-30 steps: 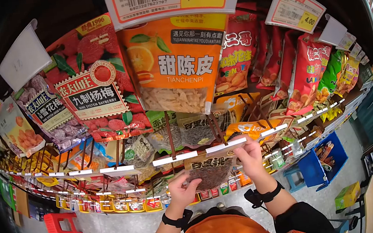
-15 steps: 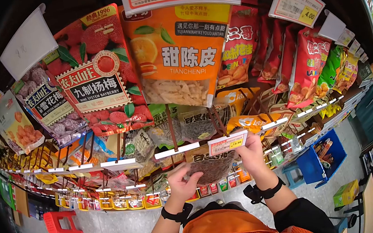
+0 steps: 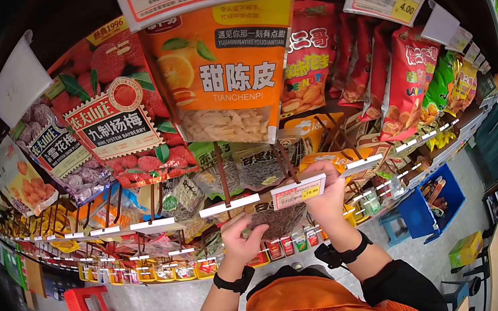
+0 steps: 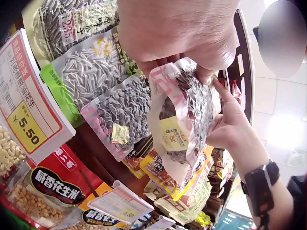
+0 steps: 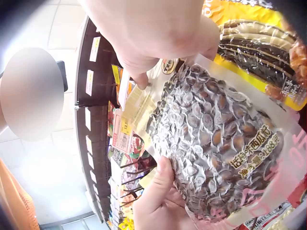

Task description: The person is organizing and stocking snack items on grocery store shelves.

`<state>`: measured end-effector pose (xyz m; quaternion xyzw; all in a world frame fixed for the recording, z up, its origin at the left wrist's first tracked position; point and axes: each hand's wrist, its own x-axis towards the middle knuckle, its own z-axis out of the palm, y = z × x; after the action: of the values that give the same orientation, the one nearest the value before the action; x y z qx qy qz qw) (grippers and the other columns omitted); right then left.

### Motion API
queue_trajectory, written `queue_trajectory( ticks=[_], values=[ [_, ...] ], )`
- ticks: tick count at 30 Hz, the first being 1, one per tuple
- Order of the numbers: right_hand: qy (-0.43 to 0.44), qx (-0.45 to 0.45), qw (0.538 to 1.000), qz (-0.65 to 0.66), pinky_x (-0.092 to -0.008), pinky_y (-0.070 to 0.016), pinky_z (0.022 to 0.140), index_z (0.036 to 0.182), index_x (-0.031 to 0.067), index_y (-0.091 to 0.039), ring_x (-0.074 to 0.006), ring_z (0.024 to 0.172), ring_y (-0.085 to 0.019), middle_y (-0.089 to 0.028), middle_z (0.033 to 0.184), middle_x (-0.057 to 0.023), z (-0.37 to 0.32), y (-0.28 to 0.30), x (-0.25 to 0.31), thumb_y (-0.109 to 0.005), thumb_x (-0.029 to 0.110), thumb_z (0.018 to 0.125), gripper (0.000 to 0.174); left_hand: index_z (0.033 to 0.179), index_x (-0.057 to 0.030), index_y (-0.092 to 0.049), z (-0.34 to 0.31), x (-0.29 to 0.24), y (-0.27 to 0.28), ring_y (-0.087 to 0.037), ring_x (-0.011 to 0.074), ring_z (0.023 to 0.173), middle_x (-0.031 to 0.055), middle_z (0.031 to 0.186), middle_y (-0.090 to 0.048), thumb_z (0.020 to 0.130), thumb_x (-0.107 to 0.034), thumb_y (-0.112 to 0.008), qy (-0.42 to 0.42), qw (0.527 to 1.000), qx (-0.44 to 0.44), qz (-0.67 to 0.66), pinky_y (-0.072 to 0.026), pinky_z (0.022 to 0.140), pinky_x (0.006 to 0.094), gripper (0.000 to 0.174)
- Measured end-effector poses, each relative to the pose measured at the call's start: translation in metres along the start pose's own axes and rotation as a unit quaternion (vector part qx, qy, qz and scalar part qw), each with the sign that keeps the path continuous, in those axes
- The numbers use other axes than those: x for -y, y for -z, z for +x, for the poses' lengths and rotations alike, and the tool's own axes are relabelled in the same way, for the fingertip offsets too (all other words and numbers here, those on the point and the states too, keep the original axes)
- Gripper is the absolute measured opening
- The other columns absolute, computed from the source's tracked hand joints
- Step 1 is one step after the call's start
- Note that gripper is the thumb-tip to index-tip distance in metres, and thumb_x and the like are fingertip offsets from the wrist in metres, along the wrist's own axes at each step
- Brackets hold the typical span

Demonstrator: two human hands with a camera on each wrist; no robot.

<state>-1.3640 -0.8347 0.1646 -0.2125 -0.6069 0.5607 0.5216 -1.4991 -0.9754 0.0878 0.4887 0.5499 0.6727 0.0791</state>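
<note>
A clear bag of dark melon seeds [image 5: 211,139] hangs between both hands under a hook's price tag [image 3: 299,193]. My left hand [image 3: 243,242] grips the bag's side; in the right wrist view its thumb [image 5: 164,175] lies across the front, the other fingers hidden behind. At the top corner, my right hand [image 3: 326,199] pinches the bag right beside the tag's end. In the left wrist view, the bag's back [image 4: 177,120] shows a pale yellow label and pink print, my right hand [image 4: 232,124] beyond it.
Similar seed bags [image 3: 265,163] hang behind on hooks. Above are an orange pouch [image 3: 222,78], a red bayberry bag [image 3: 115,109] and red peanut bags [image 3: 406,82]. Below, shelf trays line the rack. A blue bin [image 3: 432,202] stands right, a red stool [image 3: 91,304] left.
The price tag over the bag has tilted to show its printed face. The seed bag now sits lower and more hidden behind it; both hands stay on it. The head view has shifted slightly.
</note>
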Motion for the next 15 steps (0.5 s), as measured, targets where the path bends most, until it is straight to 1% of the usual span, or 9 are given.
queue_trajectory(
  ticks=[4, 6, 7, 9, 13, 15],
  values=[
    [0.000, 0.012, 1.000, 0.004, -0.0263, -0.0539, 0.076, 0.097, 0.0033, -0.062, -0.0087, 0.083, -0.065, -0.066, 0.088, -0.0007, 0.001, 0.008, -0.010, -0.076, -0.008, 0.079, 0.026, 0.092, 0.0049, -0.071, -0.003, 0.015, 0.005, -0.063, 0.0166, 0.071, 0.0091, 0.080, -0.069, 0.083, -0.014, -0.086, -0.021, 1.000, 0.002, 0.012, -0.0478, 0.066, 0.0296, 0.025],
    [0.010, 0.043, 0.999, -0.020, -0.0275, -0.0554, 0.077, 0.099, 0.0009, -0.066, -0.0110, 0.085, -0.067, -0.070, 0.091, -0.0035, 0.005, 0.012, -0.013, -0.075, -0.008, 0.079, 0.023, 0.094, 0.0053, -0.071, -0.004, 0.018, 0.006, -0.063, 0.0159, 0.073, 0.0088, 0.081, -0.069, 0.084, -0.014, -0.085, -0.021, 1.000, -0.007, 0.005, -0.0477, 0.067, 0.0296, 0.026],
    [0.009, 0.042, 0.999, -0.019, -0.0275, -0.0554, 0.077, 0.099, 0.0009, -0.066, -0.0110, 0.085, -0.067, -0.070, 0.091, -0.0035, 0.006, 0.013, -0.011, -0.075, -0.008, 0.079, 0.023, 0.094, 0.0053, -0.071, -0.002, 0.015, 0.006, -0.063, 0.0159, 0.073, 0.0088, 0.081, -0.069, 0.084, -0.014, -0.085, -0.021, 1.000, -0.006, 0.006, -0.0477, 0.067, 0.0296, 0.026],
    [-0.039, 0.084, 0.993, 0.066, -0.0309, -0.0578, 0.084, 0.102, -0.0037, -0.072, -0.0157, 0.092, -0.072, -0.076, 0.099, -0.0103, 0.007, 0.015, -0.007, -0.074, -0.010, 0.081, 0.022, 0.088, 0.0050, -0.069, 0.003, 0.006, 0.008, -0.065, 0.0224, 0.065, 0.0117, 0.076, -0.067, 0.077, -0.004, -0.085, -0.031, 0.999, -0.007, 0.014, -0.0500, 0.062, 0.0305, 0.022],
    [-0.062, 0.108, 0.990, 0.064, -0.0312, -0.0581, 0.085, 0.105, -0.0045, -0.074, -0.0168, 0.091, -0.073, -0.077, 0.099, -0.0119, 0.009, 0.021, -0.012, -0.072, -0.012, 0.081, 0.025, 0.091, 0.0048, -0.070, 0.001, 0.012, 0.015, -0.066, 0.0235, 0.065, 0.0123, 0.075, -0.067, 0.078, -0.005, -0.085, -0.017, 0.999, 0.007, 0.027, -0.0503, 0.062, 0.0313, 0.022],
    [-0.040, 0.112, 0.988, 0.095, -0.0314, -0.0584, 0.084, 0.103, -0.0045, -0.074, -0.0165, 0.090, -0.073, -0.078, 0.097, -0.0115, 0.009, 0.019, -0.013, -0.074, -0.012, 0.081, 0.023, 0.094, 0.0046, -0.071, 0.009, 0.011, 0.015, -0.066, 0.0235, 0.066, 0.0136, 0.076, -0.068, 0.079, -0.007, -0.085, -0.053, 0.998, 0.008, 0.031, -0.0506, 0.063, 0.0325, 0.023]
  ],
)
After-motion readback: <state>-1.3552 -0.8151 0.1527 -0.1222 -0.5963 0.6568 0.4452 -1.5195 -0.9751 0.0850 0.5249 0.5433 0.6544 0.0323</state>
